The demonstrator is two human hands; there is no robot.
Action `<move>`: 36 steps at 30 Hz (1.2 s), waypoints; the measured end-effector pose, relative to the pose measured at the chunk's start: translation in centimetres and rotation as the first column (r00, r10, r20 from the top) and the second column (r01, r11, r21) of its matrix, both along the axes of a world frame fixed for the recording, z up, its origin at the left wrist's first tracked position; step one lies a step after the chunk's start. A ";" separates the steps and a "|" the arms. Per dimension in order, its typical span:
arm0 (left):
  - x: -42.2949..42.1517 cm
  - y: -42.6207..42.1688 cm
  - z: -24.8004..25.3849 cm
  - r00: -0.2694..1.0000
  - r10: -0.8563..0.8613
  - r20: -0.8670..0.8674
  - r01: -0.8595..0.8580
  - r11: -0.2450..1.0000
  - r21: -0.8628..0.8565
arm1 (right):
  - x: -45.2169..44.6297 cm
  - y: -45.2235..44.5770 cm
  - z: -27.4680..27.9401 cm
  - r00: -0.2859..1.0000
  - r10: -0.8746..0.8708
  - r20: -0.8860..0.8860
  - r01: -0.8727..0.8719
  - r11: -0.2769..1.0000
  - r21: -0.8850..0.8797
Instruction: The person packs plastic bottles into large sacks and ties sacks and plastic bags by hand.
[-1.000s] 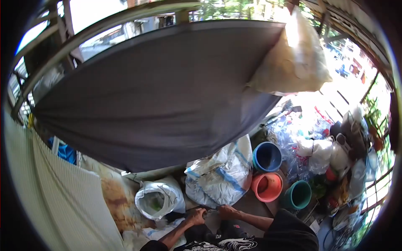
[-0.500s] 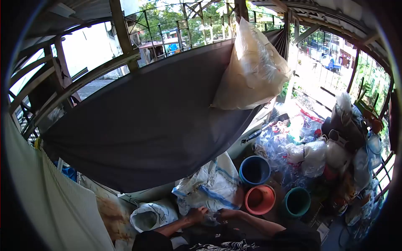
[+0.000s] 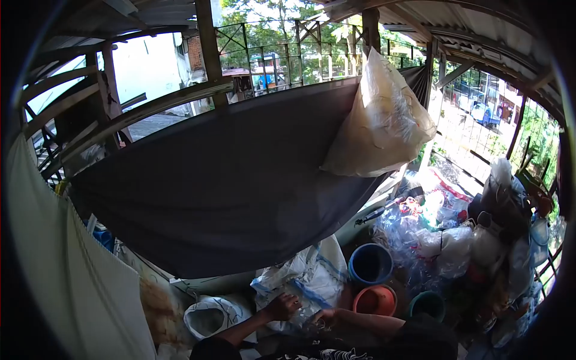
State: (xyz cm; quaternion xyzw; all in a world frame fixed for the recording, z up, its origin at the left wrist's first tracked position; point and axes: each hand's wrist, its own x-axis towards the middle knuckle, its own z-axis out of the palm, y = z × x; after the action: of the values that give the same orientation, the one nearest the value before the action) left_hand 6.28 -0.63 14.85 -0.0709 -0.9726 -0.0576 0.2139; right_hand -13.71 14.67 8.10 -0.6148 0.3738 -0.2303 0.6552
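Low in the head view, my left hand (image 3: 284, 306) is raised in front of the white woven sack (image 3: 321, 273) with blue stripes. Its fingers are curled in, and what they hold, if anything, is too dark to make out. Closer to my body, my right hand (image 3: 324, 318) is closed too, with a pale, clear bit at its fingertips that is too small to name. A gap separates the two hands. Left of them stands an open white sack (image 3: 237, 311).
A blue bucket (image 3: 371, 264), an orange bucket (image 3: 375, 300) and a green bucket (image 3: 427, 306) stand to the right. Behind them lies a heap of clear plastic (image 3: 444, 246). A dark cloth (image 3: 228, 180) hangs ahead, with a full translucent bag (image 3: 384, 126) against it.
My hands were close together at a piece of clear plastic; now they are apart, the left one higher. The view has tilted up, so the surroundings sit lower and farther right.
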 end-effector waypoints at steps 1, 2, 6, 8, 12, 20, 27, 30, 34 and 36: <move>0.9 -0.8 -0.9 0.998 0.025 0.056 -0.027 0.999 0.041 | 0.2 -0.3 0.1 1.000 -0.010 -0.008 0.010 1.000 -0.007; 1.6 -1.3 -1.8 0.993 0.041 0.110 -0.051 0.995 0.082 | 0.6 -0.7 0.2 1.000 -0.019 -0.021 0.019 1.000 -0.012; 3.9 -2.0 -3.5 0.983 0.089 0.163 -0.104 0.991 0.084 | 1.4 -2.8 0.9 0.997 -0.054 -0.056 0.053 0.998 -0.029; 4.2 -2.0 -3.5 0.974 0.068 0.217 -0.092 0.990 0.103 | 2.1 -3.8 1.2 0.995 -0.068 -0.073 0.066 0.997 -0.031; 4.8 -3.5 -3.9 0.926 0.055 0.373 -0.086 0.994 0.067 | 3.5 -5.2 1.5 0.991 -0.089 -0.095 0.087 0.996 -0.031; 6.1 -4.7 -6.8 0.852 -0.071 0.519 -0.119 0.939 0.324 | 5.7 -6.6 1.3 0.989 -0.122 -0.084 0.122 0.992 -0.010; 1.9 -6.6 -9.8 0.650 -0.211 0.730 -0.263 0.839 0.476 | 4.6 -7.8 1.8 0.987 -0.145 -0.074 0.145 0.989 0.005; 0.2 -7.5 -7.4 0.535 -0.474 0.700 -0.340 0.637 0.691 | 3.9 -7.8 1.7 0.987 -0.151 -0.057 0.152 0.988 0.009; -1.5 -8.0 -8.2 0.527 -0.501 0.686 -0.221 0.699 0.680 | 1.9 -7.8 1.7 0.987 -0.156 -0.033 0.157 0.987 0.045; -1.5 -8.4 -12.6 0.700 -0.329 0.634 -0.114 0.825 0.554 | 0.9 -7.6 1.6 0.988 -0.156 -0.007 0.156 0.985 0.078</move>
State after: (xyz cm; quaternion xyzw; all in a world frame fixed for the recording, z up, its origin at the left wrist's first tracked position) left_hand 4.80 -9.07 2.29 -0.0378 -0.9120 -0.3722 -0.1680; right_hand -12.77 7.04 9.68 -0.5578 0.4298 -0.2658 0.6584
